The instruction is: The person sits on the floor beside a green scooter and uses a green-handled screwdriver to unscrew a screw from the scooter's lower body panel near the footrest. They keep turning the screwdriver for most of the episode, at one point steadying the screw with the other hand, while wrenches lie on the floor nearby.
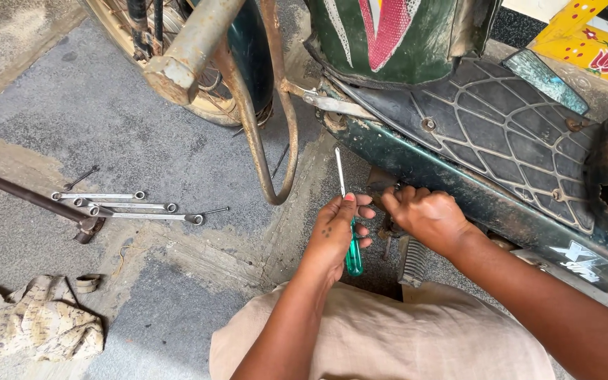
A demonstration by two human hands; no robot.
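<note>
Screwdriver [347, 224], green handle down and shaft pointing to twelve o'clock, sits clamped in the left hand [336, 236]. At three o'clock of it, the right hand [423, 214] curls its fingers tight under the scooter's green footboard edge [459, 186]; what it pinches is hidden. Wrenches [124, 206] lie well apart at nine o'clock.

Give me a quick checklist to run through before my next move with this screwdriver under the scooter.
1. Left hand grips the screwdriver by its green handle: ok.
2. Screwdriver tip seated on a fastener: not ok, the shaft points up and away, free in the air.
3. Right hand on the part under the scooter's footboard: ok, fingers are at the lower edge.
4. What the right fingers pinch: cannot tell, hidden in shadow.
5. Wrenches within sight: ok, three lie together on the floor to the left.
6. Rag nearby: ok, on the floor at lower left.
</note>
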